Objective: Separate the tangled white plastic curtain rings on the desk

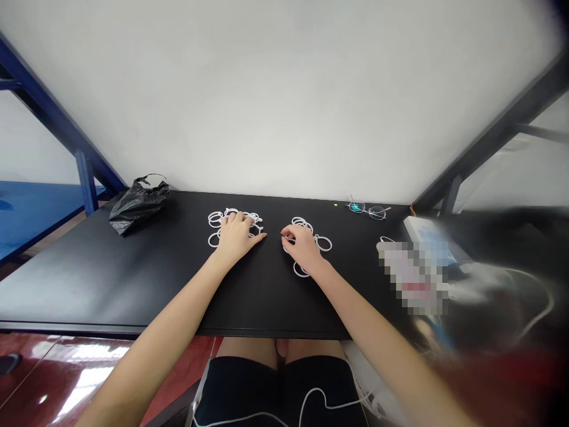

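Black table [258,296]: we note a black plastic bag [140,204] on its left. Our left hand [235,234] spreads loosely, grasping nothing visible; our right hand [304,243] curls, grip impossible to tell. Beneath them, left rings [255,217] and right rings [303,222], white, flank the table's middle. Overlapping, they could snag, we judge, if one is pulled hastily.

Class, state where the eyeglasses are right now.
In the head view, the eyeglasses lie right of centre on the black table, near the white wall, farther back than the right hand.
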`<move>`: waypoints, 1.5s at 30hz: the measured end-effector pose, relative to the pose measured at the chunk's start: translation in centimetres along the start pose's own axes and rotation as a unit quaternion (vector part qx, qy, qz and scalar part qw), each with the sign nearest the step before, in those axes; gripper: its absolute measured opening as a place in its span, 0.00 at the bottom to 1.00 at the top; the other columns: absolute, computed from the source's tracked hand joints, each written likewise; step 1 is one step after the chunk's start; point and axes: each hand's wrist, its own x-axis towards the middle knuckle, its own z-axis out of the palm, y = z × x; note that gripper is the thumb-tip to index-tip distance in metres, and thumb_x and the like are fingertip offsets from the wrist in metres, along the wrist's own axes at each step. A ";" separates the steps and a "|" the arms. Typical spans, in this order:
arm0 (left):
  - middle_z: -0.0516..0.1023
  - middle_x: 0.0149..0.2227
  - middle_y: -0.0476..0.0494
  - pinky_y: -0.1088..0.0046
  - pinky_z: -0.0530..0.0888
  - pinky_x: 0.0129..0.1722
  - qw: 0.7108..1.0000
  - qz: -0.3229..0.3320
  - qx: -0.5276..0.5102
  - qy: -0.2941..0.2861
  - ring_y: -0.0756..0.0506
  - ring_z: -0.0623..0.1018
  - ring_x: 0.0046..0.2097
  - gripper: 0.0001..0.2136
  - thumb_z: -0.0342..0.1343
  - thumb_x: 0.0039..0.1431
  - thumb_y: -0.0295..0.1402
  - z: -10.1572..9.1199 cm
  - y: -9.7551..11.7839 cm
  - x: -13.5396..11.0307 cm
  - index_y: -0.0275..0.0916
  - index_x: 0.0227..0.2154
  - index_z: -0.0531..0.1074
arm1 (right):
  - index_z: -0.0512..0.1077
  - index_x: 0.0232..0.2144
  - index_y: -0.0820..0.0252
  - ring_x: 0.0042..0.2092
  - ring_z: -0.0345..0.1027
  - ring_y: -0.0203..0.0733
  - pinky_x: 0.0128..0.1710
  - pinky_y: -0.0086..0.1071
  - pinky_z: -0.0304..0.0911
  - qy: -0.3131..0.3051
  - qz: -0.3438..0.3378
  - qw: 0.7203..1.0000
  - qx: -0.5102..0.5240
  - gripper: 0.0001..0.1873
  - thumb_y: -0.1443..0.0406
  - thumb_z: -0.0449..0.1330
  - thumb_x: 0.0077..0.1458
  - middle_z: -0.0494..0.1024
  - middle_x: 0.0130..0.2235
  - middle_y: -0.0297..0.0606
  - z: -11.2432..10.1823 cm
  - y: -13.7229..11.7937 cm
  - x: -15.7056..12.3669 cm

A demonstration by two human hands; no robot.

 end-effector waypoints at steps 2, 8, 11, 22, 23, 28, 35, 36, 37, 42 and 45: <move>0.75 0.43 0.34 0.57 0.64 0.49 1.000 0.001 0.000 0.001 0.33 0.71 0.49 0.20 0.59 0.56 0.49 0.0 0.0 0.0 0.38 0.42 0.77 | 0.71 0.29 0.58 0.33 0.70 0.40 0.40 0.36 0.64 0.002 -0.003 1.000 0.003 0.08 0.75 0.57 0.51 0.77 0.32 0.36 0.0 0.0 0.0; 0.75 0.43 0.35 0.56 0.64 0.49 1.000 0.003 0.001 0.004 0.33 0.71 0.48 0.20 0.59 0.56 0.49 -0.1 0.1 0.0 0.37 0.42 0.76 | 0.72 0.30 0.59 0.32 0.70 0.40 0.40 0.36 0.64 0.012 -0.017 1.000 0.000 0.09 0.75 0.56 0.50 0.78 0.31 0.36 0.1 0.0 0.0; 0.75 0.43 0.35 0.56 0.64 0.49 1.000 0.005 -0.003 0.005 0.33 0.71 0.48 0.20 0.59 0.56 0.49 -0.1 0.1 -0.1 0.37 0.42 0.76 | 0.72 0.29 0.58 0.32 0.70 0.40 0.40 0.36 0.65 0.017 -0.021 1.000 -0.004 0.09 0.75 0.55 0.49 0.78 0.30 0.36 0.1 0.0 0.0; 0.75 0.40 0.40 0.56 0.66 0.50 0.987 0.032 -0.136 0.081 0.37 0.73 0.46 0.15 0.59 0.57 0.46 -0.1 0.4 0.1 0.39 0.40 0.75 | 0.72 0.29 0.57 0.31 0.72 0.40 0.38 0.36 0.66 0.088 -0.033 0.994 0.054 0.09 0.74 0.56 0.50 0.77 0.28 0.34 -0.1 -0.8 0.1; 0.75 0.39 0.41 0.57 0.67 0.50 0.979 0.040 -0.183 0.084 0.39 0.73 0.45 0.14 0.59 0.58 0.45 -0.3 0.7 0.1 0.39 0.39 0.75 | 0.72 0.29 0.57 0.31 0.73 0.40 0.38 0.35 0.67 0.103 -0.035 0.992 0.066 0.08 0.73 0.56 0.51 0.77 0.28 0.34 -0.2 -1.0 0.1; 0.76 0.41 0.41 0.62 0.73 0.46 0.899 0.031 -0.438 0.011 0.43 0.76 0.44 0.14 0.59 0.59 0.43 -1.2 2.3 0.1 0.39 0.41 0.74 | 0.73 0.29 0.56 0.33 0.72 0.41 0.37 0.36 0.68 0.196 -0.072 0.970 0.127 0.05 0.70 0.57 0.55 0.77 0.30 0.35 -1.0 -2.6 0.0; 0.76 0.49 0.37 0.60 0.75 0.48 0.722 0.013 -0.668 -0.177 0.42 0.77 0.48 0.19 0.60 0.59 0.42 -1.0 2.9 -0.1 0.38 0.49 0.71 | 0.73 0.28 0.56 0.34 0.73 0.40 0.38 0.36 0.69 0.202 -0.065 0.961 0.176 0.05 0.68 0.59 0.55 0.78 0.31 0.35 -1.2 -3.3 -0.1; 0.76 0.50 0.38 0.60 0.75 0.47 0.711 0.009 -0.677 -0.189 0.42 0.77 0.48 0.19 0.60 0.58 0.41 -1.0 2.8 -0.1 0.38 0.49 0.71 | 0.74 0.28 0.56 0.34 0.73 0.40 0.38 0.36 0.69 0.200 -0.063 0.961 0.178 0.04 0.68 0.60 0.55 0.78 0.31 0.35 -1.2 -3.2 -0.1; 0.76 0.50 0.37 0.60 0.76 0.46 0.705 0.008 -0.682 -0.194 0.42 0.77 0.47 0.19 0.61 0.58 0.41 -1.0 2.7 -0.1 0.38 0.49 0.71 | 0.74 0.29 0.56 0.34 0.73 0.40 0.38 0.36 0.69 0.197 -0.061 0.962 0.179 0.04 0.68 0.60 0.55 0.78 0.31 0.34 -1.2 -3.2 -0.1; 0.77 0.50 0.37 0.59 0.74 0.51 0.702 0.034 -0.678 -0.217 0.42 0.79 0.46 0.20 0.64 0.55 0.37 -1.4 2.7 -0.2 0.37 0.50 0.72 | 0.73 0.28 0.56 0.34 0.72 0.40 0.39 0.36 0.69 0.175 -0.035 0.969 0.170 0.05 0.66 0.59 0.56 0.78 0.31 0.35 -1.2 -3.2 -0.2; 0.78 0.48 0.37 0.59 0.73 0.52 0.710 0.023 -0.666 -0.225 0.41 0.79 0.47 0.20 0.65 0.54 0.38 -1.3 2.7 -0.3 0.37 0.48 0.72 | 0.72 0.27 0.56 0.35 0.72 0.40 0.38 0.36 0.69 0.164 -0.029 0.972 0.167 0.06 0.66 0.58 0.56 0.77 0.31 0.35 -1.2 -3.3 -0.3</move>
